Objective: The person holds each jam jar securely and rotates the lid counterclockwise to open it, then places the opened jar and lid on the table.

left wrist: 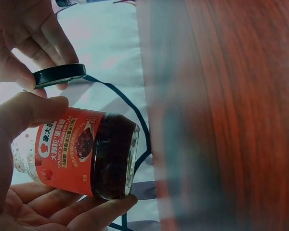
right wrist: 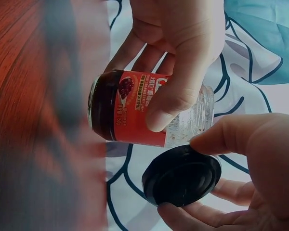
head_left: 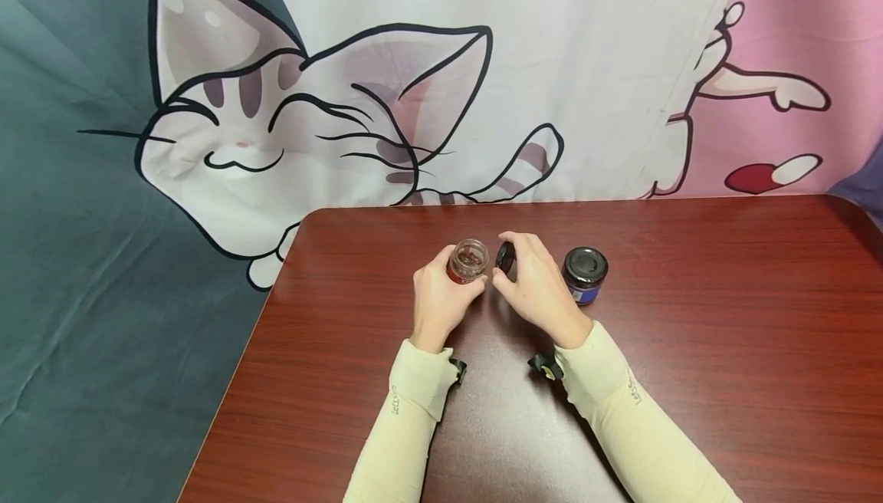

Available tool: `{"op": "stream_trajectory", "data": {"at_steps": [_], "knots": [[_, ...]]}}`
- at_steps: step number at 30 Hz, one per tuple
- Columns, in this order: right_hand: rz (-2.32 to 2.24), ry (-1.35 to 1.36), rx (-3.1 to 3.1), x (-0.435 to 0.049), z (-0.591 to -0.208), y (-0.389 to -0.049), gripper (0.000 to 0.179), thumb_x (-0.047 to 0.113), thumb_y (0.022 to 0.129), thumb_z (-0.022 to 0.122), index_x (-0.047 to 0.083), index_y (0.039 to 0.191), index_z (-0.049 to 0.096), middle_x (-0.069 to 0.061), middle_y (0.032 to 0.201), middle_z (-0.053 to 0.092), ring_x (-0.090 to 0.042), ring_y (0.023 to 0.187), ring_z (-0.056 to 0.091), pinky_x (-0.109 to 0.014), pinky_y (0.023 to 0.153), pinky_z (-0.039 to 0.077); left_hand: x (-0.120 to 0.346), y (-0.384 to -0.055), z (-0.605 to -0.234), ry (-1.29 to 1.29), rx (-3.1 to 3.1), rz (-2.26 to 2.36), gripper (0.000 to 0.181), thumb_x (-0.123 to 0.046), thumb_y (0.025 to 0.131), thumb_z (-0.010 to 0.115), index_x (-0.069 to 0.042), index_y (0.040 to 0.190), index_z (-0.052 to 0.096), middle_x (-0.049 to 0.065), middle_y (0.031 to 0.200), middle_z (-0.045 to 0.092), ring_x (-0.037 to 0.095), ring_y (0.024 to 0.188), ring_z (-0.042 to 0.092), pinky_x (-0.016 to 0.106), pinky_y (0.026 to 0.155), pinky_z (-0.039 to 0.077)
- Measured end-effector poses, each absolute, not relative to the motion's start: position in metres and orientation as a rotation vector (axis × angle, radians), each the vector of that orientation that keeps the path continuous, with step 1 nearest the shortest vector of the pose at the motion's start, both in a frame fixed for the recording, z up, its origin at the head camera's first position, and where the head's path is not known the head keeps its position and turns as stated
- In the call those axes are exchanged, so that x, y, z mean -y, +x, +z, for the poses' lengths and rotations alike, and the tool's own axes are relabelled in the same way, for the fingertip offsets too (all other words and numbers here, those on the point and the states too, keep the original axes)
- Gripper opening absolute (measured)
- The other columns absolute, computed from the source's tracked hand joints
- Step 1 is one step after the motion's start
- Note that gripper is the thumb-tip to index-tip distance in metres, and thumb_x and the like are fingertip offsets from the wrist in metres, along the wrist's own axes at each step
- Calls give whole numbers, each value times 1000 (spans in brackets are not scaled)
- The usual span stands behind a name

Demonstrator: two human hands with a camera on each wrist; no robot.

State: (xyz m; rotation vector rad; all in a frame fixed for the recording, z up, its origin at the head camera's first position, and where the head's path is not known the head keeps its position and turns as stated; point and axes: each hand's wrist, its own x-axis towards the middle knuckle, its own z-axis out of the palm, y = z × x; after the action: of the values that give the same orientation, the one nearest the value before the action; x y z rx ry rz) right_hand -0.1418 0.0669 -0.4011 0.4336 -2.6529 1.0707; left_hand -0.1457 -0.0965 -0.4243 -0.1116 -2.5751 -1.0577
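My left hand (head_left: pixel 444 292) grips a glass jar of strawberry jam (left wrist: pixel 74 154), thumb on one side and fingers on the other. The jar has a red label, dark jam in its lower part and an uncovered mouth, seen from above in the head view. Just to the right, my right hand (head_left: pixel 541 288) pinches a black lid (right wrist: pixel 182 175) by its edge between thumb and fingers. The lid is tilted on its side, apart from the jar's rim. Beyond the right hand stands a second jar (head_left: pixel 585 277) with a black lid and a blue label.
Both hands work over a reddish-brown wooden table (head_left: pixel 724 334), near its far edge. Behind it hangs a curtain (head_left: pixel 586 66) printed with a cartoon cat. Dark straps (head_left: pixel 547 366) show at the cuffs of the pale sleeves (head_left: pixel 635 411).
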Motion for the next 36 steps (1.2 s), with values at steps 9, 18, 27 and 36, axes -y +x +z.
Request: {"op": "stream_trajectory", "data": {"at_steps": [9, 18, 27, 36], "knots": [[1064, 427, 2695, -67, -403, -143, 49, 18, 81, 62, 4, 126, 49, -16, 121, 52, -28, 107, 52, -44, 86, 42, 97, -145, -423, -107, 2580, -1059, 42, -31, 63, 77, -18, 101, 65, -7, 81, 65, 12, 72, 61, 32, 62, 48], [1056, 445, 2693, -65, -406, -145, 48, 16, 79, 64, 2, 123, 49, -15, 116, 53, -24, 89, 51, -40, 78, 43, 97, -145, -423, -93, 2577, -1066, 41, -31, 64, 78, -18, 100, 65, -8, 81, 65, 12, 71, 61, 32, 62, 48], [1088, 451, 2701, -64, -407, -144, 49, 15, 77, 64, 2, 122, 49, -15, 114, 52, -25, 92, 51, -41, 80, 43, 98, -146, -424, -76, 2580, -1062, 42, -33, 63, 77, -18, 100, 64, -8, 80, 64, 11, 70, 60, 31, 61, 48], [1063, 442, 2739, -63, -408, -144, 49, 16, 77, 65, -1, 121, 50, -17, 115, 54, -28, 98, 54, -43, 83, 43, 99, -146, -425, -71, 2583, -1066, 41, -33, 64, 76, -18, 101, 64, -8, 80, 64, 11, 71, 60, 31, 62, 49]]}}
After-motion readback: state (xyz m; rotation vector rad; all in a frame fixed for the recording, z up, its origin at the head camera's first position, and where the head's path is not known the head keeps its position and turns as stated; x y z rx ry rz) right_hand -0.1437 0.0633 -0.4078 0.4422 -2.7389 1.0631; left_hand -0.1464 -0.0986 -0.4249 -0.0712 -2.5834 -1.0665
